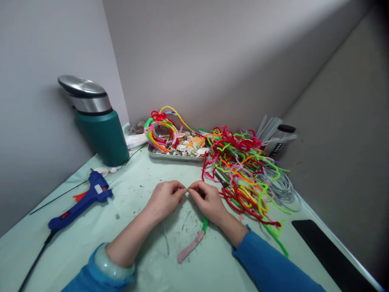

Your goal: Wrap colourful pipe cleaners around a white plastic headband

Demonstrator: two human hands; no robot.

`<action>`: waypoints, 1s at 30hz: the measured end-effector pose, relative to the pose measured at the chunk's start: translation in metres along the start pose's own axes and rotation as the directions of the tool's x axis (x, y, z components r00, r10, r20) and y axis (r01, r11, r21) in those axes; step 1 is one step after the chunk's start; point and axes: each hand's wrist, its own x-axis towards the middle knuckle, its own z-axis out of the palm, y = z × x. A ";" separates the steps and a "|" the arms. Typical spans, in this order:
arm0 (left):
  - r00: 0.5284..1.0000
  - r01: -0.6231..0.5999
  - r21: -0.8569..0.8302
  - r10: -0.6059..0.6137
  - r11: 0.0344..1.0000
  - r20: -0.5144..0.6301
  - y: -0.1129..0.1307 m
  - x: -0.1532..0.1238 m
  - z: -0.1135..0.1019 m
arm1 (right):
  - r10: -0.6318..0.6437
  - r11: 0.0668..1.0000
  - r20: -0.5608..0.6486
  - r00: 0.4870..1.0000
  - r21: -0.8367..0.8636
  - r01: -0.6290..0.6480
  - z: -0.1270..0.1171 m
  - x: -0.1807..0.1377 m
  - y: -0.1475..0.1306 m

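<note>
My left hand [165, 198] and my right hand [206, 199] meet at the middle of the pale green table [136, 259]. Both pinch the same small green pipe cleaner tip [187, 189] between thumb and fingers. Under my right hand a green and pink pipe cleaner [193, 243] trails down onto the table. Blue sleeves cover both forearms, and a pale bangle [112, 265] sits on my left wrist.
A tangled pile of coloured pipe cleaners [243, 170] lies right of my hands. A metal tray [176, 154] of shells and pipe cleaner rings stands behind. A blue glue gun [82, 200] rests at left, a green kettle [97, 121] behind it, a black slab [328, 253] at right.
</note>
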 end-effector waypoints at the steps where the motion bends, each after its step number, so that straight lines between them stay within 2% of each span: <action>1: 1.000 -0.002 0.006 0.002 1.000 -0.002 0.000 0.000 0.000 | 0.004 1.000 0.001 1.000 0.004 -0.004 0.000 0.000 0.000; 6: 0.998 -0.014 0.043 0.016 0.999 -0.053 0.003 0.000 -0.003 | 0.035 0.999 -0.009 0.999 0.038 -0.034 -0.001 0.001 0.001; 19: 0.978 0.017 -0.013 -0.019 1.000 -0.208 -0.005 0.003 -0.005 | 0.101 0.992 -0.012 0.995 0.083 -0.100 0.000 0.000 0.007; 21: 0.979 0.032 -0.055 -0.042 0.998 -0.199 -0.006 0.004 -0.005 | 0.106 0.991 -0.015 0.994 0.081 -0.105 0.001 0.000 0.008; 26: 0.989 0.096 -0.203 -0.117 0.975 -0.095 -0.011 0.008 -0.002 | 0.114 0.990 -0.048 0.992 0.084 -0.110 0.000 0.001 0.007; 30: 0.991 0.101 -0.216 -0.118 0.971 -0.068 -0.011 0.008 -0.002 | 0.122 0.989 -0.068 0.990 0.094 -0.115 -0.001 0.001 0.006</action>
